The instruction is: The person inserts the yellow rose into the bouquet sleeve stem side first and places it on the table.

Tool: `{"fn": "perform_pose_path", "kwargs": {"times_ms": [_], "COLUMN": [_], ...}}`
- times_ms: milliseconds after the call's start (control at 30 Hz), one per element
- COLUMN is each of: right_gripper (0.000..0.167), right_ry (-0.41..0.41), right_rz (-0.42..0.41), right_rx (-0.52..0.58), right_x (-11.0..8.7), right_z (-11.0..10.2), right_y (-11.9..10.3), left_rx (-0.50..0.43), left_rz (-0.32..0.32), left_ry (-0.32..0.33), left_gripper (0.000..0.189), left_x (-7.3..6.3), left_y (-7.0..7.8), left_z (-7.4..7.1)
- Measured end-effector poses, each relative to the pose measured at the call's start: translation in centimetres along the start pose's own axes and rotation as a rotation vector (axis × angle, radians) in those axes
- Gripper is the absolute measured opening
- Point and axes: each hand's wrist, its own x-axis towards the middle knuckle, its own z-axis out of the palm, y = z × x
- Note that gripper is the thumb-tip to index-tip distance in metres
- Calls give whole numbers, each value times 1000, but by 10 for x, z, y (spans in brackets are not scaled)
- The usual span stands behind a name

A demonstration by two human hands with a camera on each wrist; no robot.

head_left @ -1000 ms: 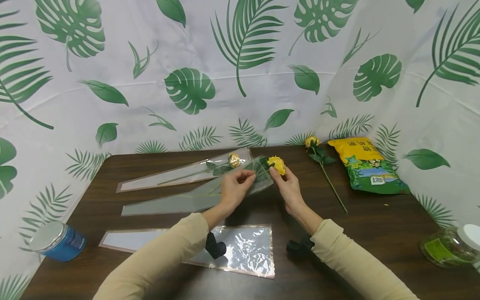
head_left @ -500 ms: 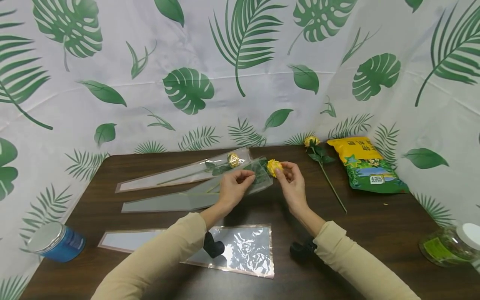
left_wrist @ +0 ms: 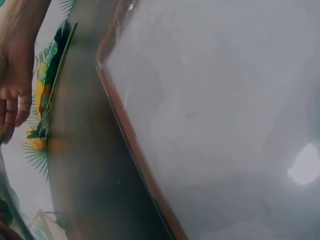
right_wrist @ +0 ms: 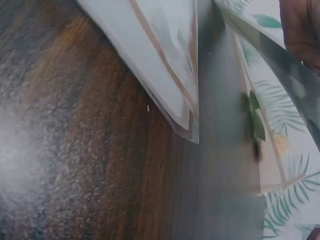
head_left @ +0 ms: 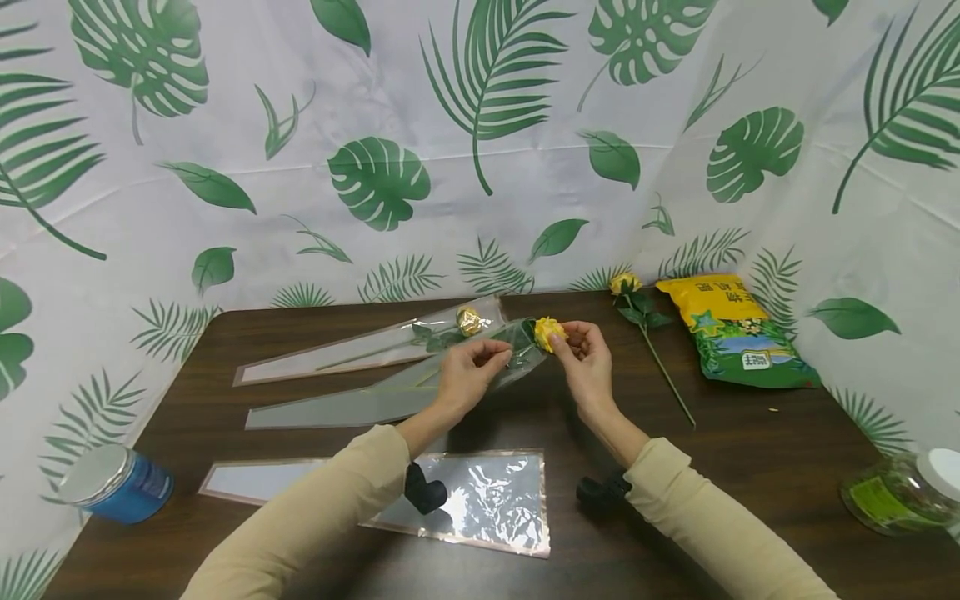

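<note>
My left hand pinches the wide end of a clear, pointed flower sleeve, which slants up off the table toward the right. Inside it lie the stem and leaves of a yellow rose; the bloom pokes out past the sleeve's mouth. From the right, my right hand holds the bloom between thumb and fingers. The left wrist view catches the right hand at its left edge. In the right wrist view, the left hand and the raised sleeve show at upper right.
Behind lies a sleeved gold-coloured rose. An empty sleeve lies in front. To the right are a loose yellow rose and a yellow-green bag. A blue can and a lidded jar stand at the sides.
My right hand has shifted its fingers from below the bloom round to its right side, and the bloom has moved slightly left toward the sleeve. The left hand has kept its pinch in place.
</note>
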Motion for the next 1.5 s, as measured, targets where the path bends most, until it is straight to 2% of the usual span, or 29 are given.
{"fn": "perform_pose_path", "kwargs": {"times_ms": [167,367,600,667,900,1000,1100,1200,1267,1333,1500], "right_gripper": [26,23,27,28,32,35,33,25,21,19,16], "right_ry": [-69,-117,-129,-153,-342,-432,-450,-412,-395,-388,-346], "right_rz": [-13,-36,-6,-11,25,34,14,-10,-12,1,58], "right_rx": [-46,-132,-163,-219,-420,-480,-469,-422,-405,-396,-385], "right_x": [-5,-15,-13,-13,-11,-10,-9,-7,-6,-5,-4], "right_z": [0,2,-3,-5,-7,-5,0,4,5,6,4], "right_y": [-5,-26,0,4,5,5,6,8,11,13,18], "left_rx": [22,55,71,82,180,195,221,243,281,370,726], "left_rz": [-23,0,1,-9,-18,-11,8,18,11,-9,-75], "left_ry": [15,11,41,53,77,64,51,44,17,-40,-265], "left_gripper": [13,13,12,12,10,10,11,14,20,31,63], "left_x": [1,4,5,5,4,3,4,6,6,5,-3], "left_y": [1,2,1,2,2,2,0,-5,-9,-14,-21], "left_z": [1,2,3,2,-1,0,-1,-8,-17,-28,-54]}}
